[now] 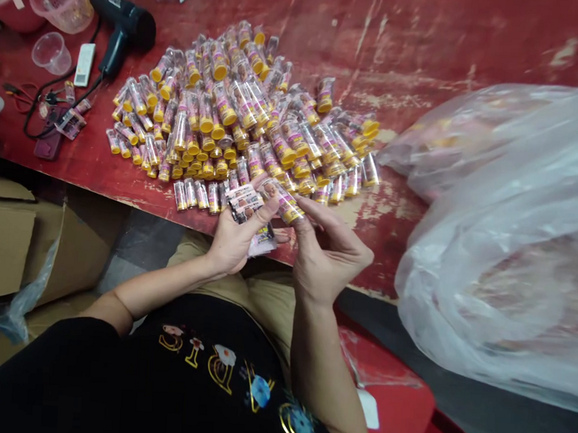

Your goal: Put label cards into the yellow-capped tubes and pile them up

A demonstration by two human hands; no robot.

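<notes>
My left hand (231,242) is closed around a small stack of printed plastic sleeves (245,202), its thumb lying over them. Between the thumb and forefinger of my right hand (328,261) is the yellow-capped end of a small clear tube (284,203) with a pink and purple print. The tube's other end lies by my left thumb and fingers; whether they grip it too is hard to see. Just beyond both hands rises a large pile of similar yellow-capped tubes (217,114), with several more lined up along the table edge.
The red table (428,29) has worn paint. At the left are a hair dryer (122,26), a white remote (85,65), a clear cup (52,53) and a pink basket (62,0). Large plastic bags (462,266) bulge at the right. Cardboard boxes (3,245) stand below left.
</notes>
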